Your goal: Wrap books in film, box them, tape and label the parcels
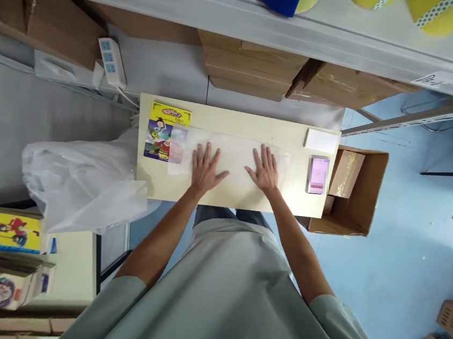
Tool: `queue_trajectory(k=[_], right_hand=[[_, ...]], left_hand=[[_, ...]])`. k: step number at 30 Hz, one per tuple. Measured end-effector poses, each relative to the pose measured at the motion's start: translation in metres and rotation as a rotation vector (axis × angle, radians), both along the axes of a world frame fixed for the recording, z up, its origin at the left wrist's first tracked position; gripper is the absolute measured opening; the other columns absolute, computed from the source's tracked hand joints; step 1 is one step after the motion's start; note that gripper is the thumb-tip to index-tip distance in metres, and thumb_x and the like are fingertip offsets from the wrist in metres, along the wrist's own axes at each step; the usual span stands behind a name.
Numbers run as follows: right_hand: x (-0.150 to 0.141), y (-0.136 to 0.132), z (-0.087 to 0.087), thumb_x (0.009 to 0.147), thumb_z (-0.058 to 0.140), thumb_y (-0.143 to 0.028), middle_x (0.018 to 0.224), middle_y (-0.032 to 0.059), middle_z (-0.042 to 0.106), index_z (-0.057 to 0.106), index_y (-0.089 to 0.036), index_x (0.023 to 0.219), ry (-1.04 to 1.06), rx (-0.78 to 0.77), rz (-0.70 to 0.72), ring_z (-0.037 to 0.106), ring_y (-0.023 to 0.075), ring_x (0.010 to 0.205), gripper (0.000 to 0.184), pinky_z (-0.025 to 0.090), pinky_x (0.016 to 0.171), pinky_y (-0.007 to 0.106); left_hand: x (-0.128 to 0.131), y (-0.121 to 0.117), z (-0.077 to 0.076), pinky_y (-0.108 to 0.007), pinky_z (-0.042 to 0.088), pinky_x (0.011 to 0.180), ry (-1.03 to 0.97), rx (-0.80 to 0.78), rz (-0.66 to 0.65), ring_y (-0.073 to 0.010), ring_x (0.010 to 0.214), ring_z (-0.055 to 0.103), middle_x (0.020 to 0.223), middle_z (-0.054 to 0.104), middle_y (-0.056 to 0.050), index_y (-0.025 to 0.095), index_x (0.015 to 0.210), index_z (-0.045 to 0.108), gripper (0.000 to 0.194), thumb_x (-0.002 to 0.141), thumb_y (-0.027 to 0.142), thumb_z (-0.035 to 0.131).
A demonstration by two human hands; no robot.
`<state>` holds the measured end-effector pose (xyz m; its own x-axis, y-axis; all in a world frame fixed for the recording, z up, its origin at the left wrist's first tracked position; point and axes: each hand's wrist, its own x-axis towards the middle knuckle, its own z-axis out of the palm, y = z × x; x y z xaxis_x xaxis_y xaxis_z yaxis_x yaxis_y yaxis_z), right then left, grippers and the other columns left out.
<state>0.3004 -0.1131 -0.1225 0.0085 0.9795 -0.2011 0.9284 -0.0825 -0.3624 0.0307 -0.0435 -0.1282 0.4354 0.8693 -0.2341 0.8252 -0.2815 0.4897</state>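
A translucent plastic sheet (pixel 235 162) lies flat across a pale table (pixel 229 197). My left hand (pixel 204 171) rests palm down on the sheet's left part, fingers spread. On its right part lies my right hand (pixel 265 172), also flat with the fingers apart. Neither hand grips anything. The sheet's left end covers part of a comic book (pixel 159 140) with a colourful cover, which lies at the table's left end. A yellow book edge (pixel 170 113) shows just above it.
A white pad (pixel 320 140) and a phone-like pink object (pixel 317 175), partly blurred, lie at the table's right end. Beside them stands an open cardboard box (pixel 370 206). Left are white plastic wrapping (pixel 84 176) and stacked books (pixel 9 230). A metal shelf (pixel 166 7) crosses above.
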Motion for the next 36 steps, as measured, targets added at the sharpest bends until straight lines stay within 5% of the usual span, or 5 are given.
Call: queue_trajectory(k=[4,8,18,27,36], right_hand=[[0.046,-0.035,0.001,0.114,0.034,-0.077,0.192,0.0178,0.013,0.026,-0.014,0.184,-0.088,-0.007,-0.08,0.012,0.0383,0.179,0.094,0.02,0.142,0.066],[0.064,-0.041,0.006,0.113,0.033,-0.079,0.191,0.0207,0.012,0.024,-0.01,0.183,-0.117,-0.01,-0.056,0.013,0.0395,0.179,0.099,0.021,0.142,0.065],[-0.037,0.003,0.002,0.119,0.031,-0.063,0.191,0.0149,0.019,0.026,-0.015,0.184,0.023,0.006,-0.049,0.014,0.0325,0.18,0.08,0.018,0.145,0.059],[0.039,-0.046,0.006,0.113,0.043,-0.072,0.189,0.0218,0.024,0.038,-0.014,0.179,-0.04,0.003,-0.155,0.019,0.0394,0.178,0.088,0.026,0.14,0.068],[0.038,-0.046,0.02,0.113,0.042,-0.072,0.19,0.0236,0.019,0.032,-0.008,0.181,-0.075,0.01,-0.107,0.015,0.0426,0.178,0.093,0.024,0.14,0.07]], left_hand=[[-0.039,0.005,-0.003,-0.073,0.001,0.141,-0.009,0.013,-0.025,-0.0484,0.177,-0.008,0.19,0.009,-0.024,0.012,0.178,0.041,0.108,0.099,0.084,0.059],[-0.035,0.004,-0.002,-0.073,0.003,0.141,-0.034,0.021,-0.03,-0.0494,0.176,-0.008,0.19,0.003,-0.027,0.005,0.179,0.034,0.113,0.1,0.083,0.058],[0.04,0.013,0.004,-0.068,-0.003,0.143,-0.08,-0.019,-0.037,-0.0401,0.179,-0.008,0.192,0.007,-0.014,0.016,0.178,0.042,0.081,0.112,0.061,0.045],[-0.013,0.019,0.009,-0.072,-0.003,0.142,0.005,-0.056,0.067,-0.0426,0.178,-0.012,0.192,0.01,-0.012,0.021,0.178,0.044,0.089,0.104,0.069,0.058],[-0.031,0.023,0.036,-0.059,0.015,0.144,-0.079,-0.031,-0.02,-0.0379,0.18,0.003,0.191,0.01,-0.023,0.007,0.178,0.034,0.087,0.11,0.06,0.047]])
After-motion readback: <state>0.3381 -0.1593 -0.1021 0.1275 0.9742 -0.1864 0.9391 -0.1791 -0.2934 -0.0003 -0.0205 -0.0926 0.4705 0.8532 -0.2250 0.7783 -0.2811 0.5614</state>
